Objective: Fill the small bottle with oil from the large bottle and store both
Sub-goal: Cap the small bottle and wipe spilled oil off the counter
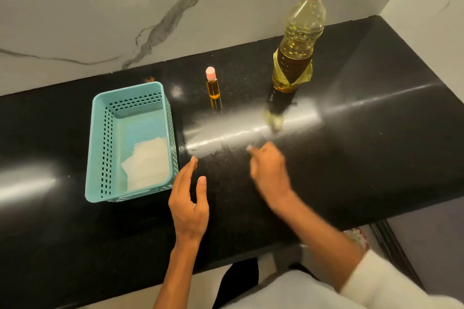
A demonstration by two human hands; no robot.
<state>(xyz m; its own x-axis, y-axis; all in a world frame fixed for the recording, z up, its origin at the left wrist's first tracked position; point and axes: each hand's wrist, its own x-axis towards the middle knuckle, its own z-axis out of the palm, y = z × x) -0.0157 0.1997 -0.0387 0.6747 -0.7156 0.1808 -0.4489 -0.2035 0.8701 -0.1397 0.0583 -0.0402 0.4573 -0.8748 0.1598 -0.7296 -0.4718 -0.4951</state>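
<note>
Small clear bottle (213, 88) w/ pink cap on and amber oil inside stands upright toward the back of the glossy black stone countertop (364, 145). It sits btwn the teal perforated plastic basket (105, 148) on its left and the large clear plastic bottle (298, 40) on its right, touching neither. The large bottle is upright too, red cap on, w/ a yellow label wrapped round its middle, yellow oil inside and drops clinging inside the upper part. The basket holds only white folded paper sheets (148, 165), lying on its floor at the near right corner. L hand (188, 203) is over the counter just beside the basket's near right corner, fingers straight and together, thumb spread apart, nothing in it; can't tell if it touches the surface. R hand (270, 173) is nearer the counter's front edge than the large bottle and apart from it. It's blurred; fingers look loosely bent downward and nothing shows in them. White sleeve (376, 283) covers the R upper arm, forearm bare. White marble wall w/ grey veins (100, 7) runs behind the counter. A bright glare streak crosses the counter btwn hands and bottles.
</note>
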